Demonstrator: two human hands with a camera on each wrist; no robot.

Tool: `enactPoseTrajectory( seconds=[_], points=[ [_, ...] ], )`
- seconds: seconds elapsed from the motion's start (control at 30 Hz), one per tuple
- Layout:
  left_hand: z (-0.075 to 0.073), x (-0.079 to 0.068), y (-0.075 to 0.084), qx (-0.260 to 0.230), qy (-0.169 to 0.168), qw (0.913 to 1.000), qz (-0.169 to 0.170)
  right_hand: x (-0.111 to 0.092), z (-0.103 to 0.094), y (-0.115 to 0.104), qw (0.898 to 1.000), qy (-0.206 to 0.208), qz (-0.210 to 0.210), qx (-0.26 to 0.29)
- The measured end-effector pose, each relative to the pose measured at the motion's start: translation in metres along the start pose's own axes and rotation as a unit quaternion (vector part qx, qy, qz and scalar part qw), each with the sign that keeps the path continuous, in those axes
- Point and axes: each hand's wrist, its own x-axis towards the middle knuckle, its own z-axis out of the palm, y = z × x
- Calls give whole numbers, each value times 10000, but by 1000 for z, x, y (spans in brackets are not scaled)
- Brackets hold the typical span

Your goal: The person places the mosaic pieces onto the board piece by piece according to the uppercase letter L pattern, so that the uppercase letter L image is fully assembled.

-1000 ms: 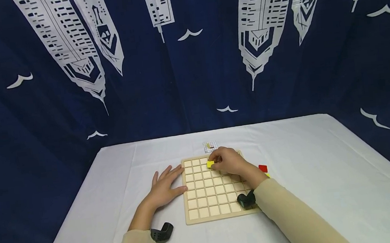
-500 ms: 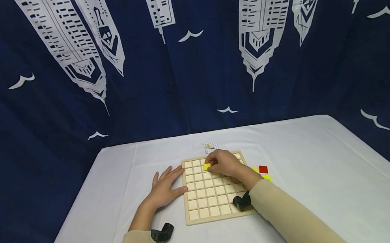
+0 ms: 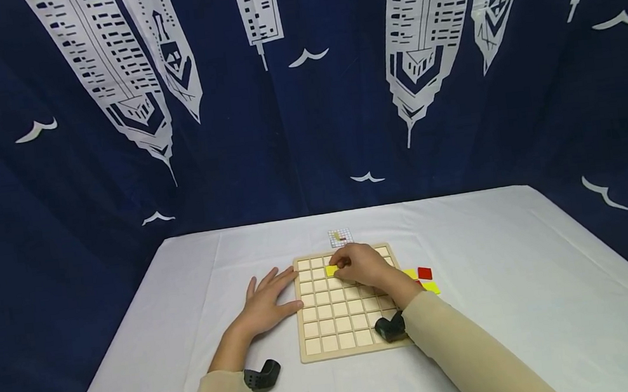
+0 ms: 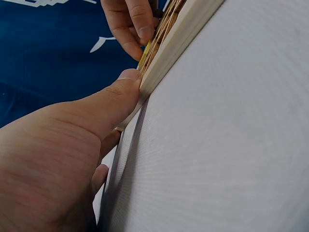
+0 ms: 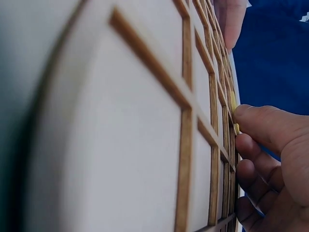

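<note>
A wooden grid board [image 3: 324, 313] lies on the white table. In its second row from the far side is a yellow square tile [image 3: 331, 271], pinched by the thumb and index finger of my right hand [image 3: 362, 263]. The right wrist view shows the thumb against the yellow edge of the tile [image 5: 233, 102], with the other fingers curled close over the grid. My left hand [image 3: 268, 306] lies spread beside the board, its thumb and fingertips at the left edge. In the left wrist view, that hand's thumb [image 4: 113, 104] touches the board's wooden side.
Beyond the far edge of the board lies a small printed grid card [image 3: 340, 237]. To the right, partly behind my right forearm, are a red tile [image 3: 424, 273] and yellow tiles [image 3: 431, 288]. A dark blue curtain [image 3: 307, 126] hangs behind the table.
My right hand has moved slightly left and lowered the yellow tile, which now lies flat in the grid. More loose tiles show beside the forearm. My left hand has stayed put.
</note>
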Motion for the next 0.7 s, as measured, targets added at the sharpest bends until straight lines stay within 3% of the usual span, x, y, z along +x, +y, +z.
enactPoseTrajectory(
  seconds=[0.2, 0.47, 0.7],
  points=[
    [0, 0, 0, 8, 43, 10000, 27, -6, -3, 1, 9999, 1, -79, 132],
    [1, -2, 2, -2, 59, 10000, 11, -19, -14, 3, 9966, 134, -179, 792],
    [-1, -2, 2, -46, 58, 10000, 53, -36, -33, 4, 9943, 472, -68, 948]
  ],
)
